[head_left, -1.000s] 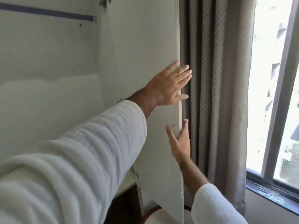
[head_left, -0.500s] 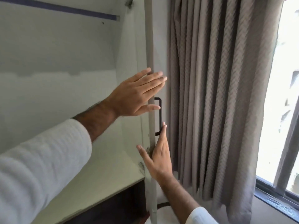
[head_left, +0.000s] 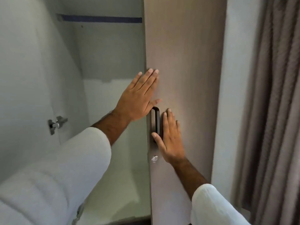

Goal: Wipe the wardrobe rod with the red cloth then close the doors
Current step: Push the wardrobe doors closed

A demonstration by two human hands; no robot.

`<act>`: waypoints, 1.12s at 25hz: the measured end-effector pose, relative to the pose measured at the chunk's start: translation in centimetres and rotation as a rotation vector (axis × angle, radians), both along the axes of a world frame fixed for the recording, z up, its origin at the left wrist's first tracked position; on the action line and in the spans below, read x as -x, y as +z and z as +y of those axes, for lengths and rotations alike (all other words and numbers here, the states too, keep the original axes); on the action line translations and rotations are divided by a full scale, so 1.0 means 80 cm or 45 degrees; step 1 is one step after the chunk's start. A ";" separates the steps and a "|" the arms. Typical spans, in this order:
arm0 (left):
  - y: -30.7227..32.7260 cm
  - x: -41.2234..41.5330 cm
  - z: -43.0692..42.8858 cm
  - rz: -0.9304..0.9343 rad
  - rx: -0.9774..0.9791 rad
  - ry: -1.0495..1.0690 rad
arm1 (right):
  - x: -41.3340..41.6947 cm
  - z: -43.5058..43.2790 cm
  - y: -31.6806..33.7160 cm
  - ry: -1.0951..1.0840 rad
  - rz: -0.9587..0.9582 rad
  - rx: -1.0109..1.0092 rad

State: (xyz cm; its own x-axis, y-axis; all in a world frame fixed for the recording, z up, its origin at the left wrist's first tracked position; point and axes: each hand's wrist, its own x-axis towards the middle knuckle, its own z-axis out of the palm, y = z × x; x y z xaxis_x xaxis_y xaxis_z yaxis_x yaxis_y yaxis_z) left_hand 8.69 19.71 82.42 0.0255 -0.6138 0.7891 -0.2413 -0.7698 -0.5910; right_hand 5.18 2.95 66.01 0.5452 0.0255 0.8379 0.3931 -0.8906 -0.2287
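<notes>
Both palms flat, fingers spread, gripping nothing: left hand (head_left: 138, 96) on the right door (head_left: 183, 62) edge, right hand (head_left: 170, 137) beside the vertical handle (head_left: 155, 122). Rod (head_left: 100, 19) runs horizontally up-left, inside the open wardrobe (head_left: 105, 62). Red cloth not visible. Left door out of view.

Taupe woodgrain door (head_left: 186, 62), black handle (head_left: 155, 122), blue rod (head_left: 100, 19)

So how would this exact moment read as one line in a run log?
step: closing doors | right door: pushed shut | left hand, right hand: flat on it, holding nothing | left side: open | red cloth: unseen
</notes>
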 end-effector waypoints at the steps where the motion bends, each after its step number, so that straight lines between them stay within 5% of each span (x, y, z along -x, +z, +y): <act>1: -0.002 -0.019 0.005 0.009 0.000 0.024 | -0.022 0.006 -0.004 -0.053 -0.021 0.012; 16: -0.013 -0.176 0.014 0.056 0.106 0.059 | -0.187 0.011 -0.041 -0.383 -0.328 0.194; 24: -0.002 -0.102 0.012 0.327 0.056 0.181 | -0.127 0.021 -0.011 -0.247 -0.099 0.130; 28: -0.028 0.004 0.087 0.421 0.727 -0.008 | -0.062 0.091 0.063 0.059 -0.205 0.172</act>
